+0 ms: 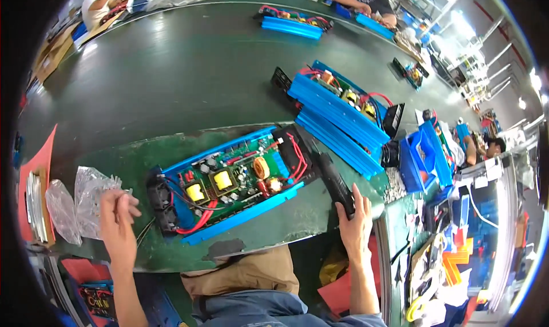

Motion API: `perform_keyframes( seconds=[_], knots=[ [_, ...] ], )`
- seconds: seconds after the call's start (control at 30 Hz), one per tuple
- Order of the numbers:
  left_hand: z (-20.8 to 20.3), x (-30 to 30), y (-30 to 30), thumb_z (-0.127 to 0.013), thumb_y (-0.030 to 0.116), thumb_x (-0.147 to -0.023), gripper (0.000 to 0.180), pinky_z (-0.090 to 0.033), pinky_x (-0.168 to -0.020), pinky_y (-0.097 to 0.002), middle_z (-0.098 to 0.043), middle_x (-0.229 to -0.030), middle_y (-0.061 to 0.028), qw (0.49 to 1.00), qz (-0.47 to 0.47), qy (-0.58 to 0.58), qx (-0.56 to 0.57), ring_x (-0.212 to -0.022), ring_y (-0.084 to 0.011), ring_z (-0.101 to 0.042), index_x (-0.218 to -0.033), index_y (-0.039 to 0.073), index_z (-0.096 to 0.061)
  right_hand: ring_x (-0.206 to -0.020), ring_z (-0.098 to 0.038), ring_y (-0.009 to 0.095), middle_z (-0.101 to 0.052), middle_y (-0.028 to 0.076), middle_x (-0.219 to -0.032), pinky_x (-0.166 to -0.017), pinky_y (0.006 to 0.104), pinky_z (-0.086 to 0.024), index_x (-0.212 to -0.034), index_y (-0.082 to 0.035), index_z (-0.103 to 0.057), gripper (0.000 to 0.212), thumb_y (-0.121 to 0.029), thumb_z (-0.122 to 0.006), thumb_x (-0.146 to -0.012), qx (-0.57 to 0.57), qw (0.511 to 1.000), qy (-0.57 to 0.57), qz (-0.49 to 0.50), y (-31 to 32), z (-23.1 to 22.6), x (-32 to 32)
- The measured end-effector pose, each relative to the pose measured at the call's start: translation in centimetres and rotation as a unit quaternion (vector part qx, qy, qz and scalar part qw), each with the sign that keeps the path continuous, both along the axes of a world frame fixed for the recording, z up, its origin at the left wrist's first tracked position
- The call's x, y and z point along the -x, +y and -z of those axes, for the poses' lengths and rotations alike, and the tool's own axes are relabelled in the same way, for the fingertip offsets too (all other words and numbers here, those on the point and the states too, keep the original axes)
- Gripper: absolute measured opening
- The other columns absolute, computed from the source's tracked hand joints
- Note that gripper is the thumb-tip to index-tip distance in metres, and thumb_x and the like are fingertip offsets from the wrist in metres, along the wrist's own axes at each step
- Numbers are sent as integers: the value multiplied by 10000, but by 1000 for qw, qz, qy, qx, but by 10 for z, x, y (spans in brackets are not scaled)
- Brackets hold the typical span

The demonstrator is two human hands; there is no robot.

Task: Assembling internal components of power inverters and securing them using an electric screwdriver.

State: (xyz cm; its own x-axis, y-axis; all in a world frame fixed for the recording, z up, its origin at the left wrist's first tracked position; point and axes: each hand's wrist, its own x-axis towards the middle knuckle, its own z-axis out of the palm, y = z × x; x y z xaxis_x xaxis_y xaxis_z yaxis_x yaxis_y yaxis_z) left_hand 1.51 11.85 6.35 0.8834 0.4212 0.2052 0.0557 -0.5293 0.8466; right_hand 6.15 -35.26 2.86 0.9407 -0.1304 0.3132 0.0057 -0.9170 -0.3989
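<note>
An inverter-like unit (229, 181) lies on the green bench in front of me, its blue metal casing open at the top. Inside show a green circuit board, yellow transformers, a copper coil and red wires, with black end panels at both ends. My left hand (119, 218) is left of the unit, beside a clear plastic bag (91, 198). Its fingers are curled together, and whatever they may hold cannot be made out. To the right of the unit, my right hand (355, 230) has thumb and fingers around the near end of a black electric screwdriver (333, 178).
More blue-cased units (340, 106) are stacked at the back right, near a blue bin (417, 161) and a pile of small metal parts (394, 185). Another unit (291, 25) sits on the dark conveyor belt (171, 69). Co-workers (366, 1) work across it.
</note>
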Motion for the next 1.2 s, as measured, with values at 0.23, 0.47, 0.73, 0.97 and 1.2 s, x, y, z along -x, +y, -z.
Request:
perform_keyframes(
  seconds=[0.23, 0.47, 0.73, 0.97, 1.2],
  knots=[
    [-25, -4, -72, -485, 66, -1068, 103, -527, -744, -260, -669, -1003, -99, 986, 165, 13, 36, -830, -141, -672, -1137, 8, -534, -904, -629, 258, -616, 143, -1065, -788, 352, -527, -1334, 0, -534, 559, -115, -777, -844, -123, 989, 81, -2, 12, 11, 94],
    [-30, -17, -108, -550, 0, -1025, 194, -550, -738, -273, -712, -995, -113, 965, 251, 72, -33, -882, -165, -717, -1201, -22, -628, -794, -551, 83, -606, -20, -914, -733, 248, -474, -1295, -41, -569, 497, -140, -797, -864, -586, 728, 353, 49, 44, 29, 175],
    [-29, -26, -129, -711, 24, -911, 95, -530, -761, -290, -716, -934, -100, 945, 233, 96, -207, -821, -194, -692, -999, -10, -698, -790, -617, 252, -644, 163, -916, -762, 379, -507, -1284, -4, -531, 512, -300, -739, -921, -465, 762, 441, -90, 89, 24, 166],
    [-22, -45, -138, -735, 32, -880, 101, -476, -970, -345, -644, -1262, -110, 852, 298, 32, -429, -1156, -258, -613, -971, -10, -729, -725, -593, 315, -597, 200, -854, -710, 401, -477, -1354, 39, -486, 412, -239, -426, -1056, -514, 779, 314, -174, 92, 39, 155],
    [-29, -60, -133, -742, 44, -855, 112, -458, -1062, -379, -589, -1441, -125, 809, 377, 45, -449, -1301, -295, -575, -955, -6, -750, -796, -640, 437, -635, 244, -871, -724, 500, -497, -1287, 9, -497, 351, -262, -487, -1064, -506, 765, 357, -175, 97, 40, 151]
  ],
)
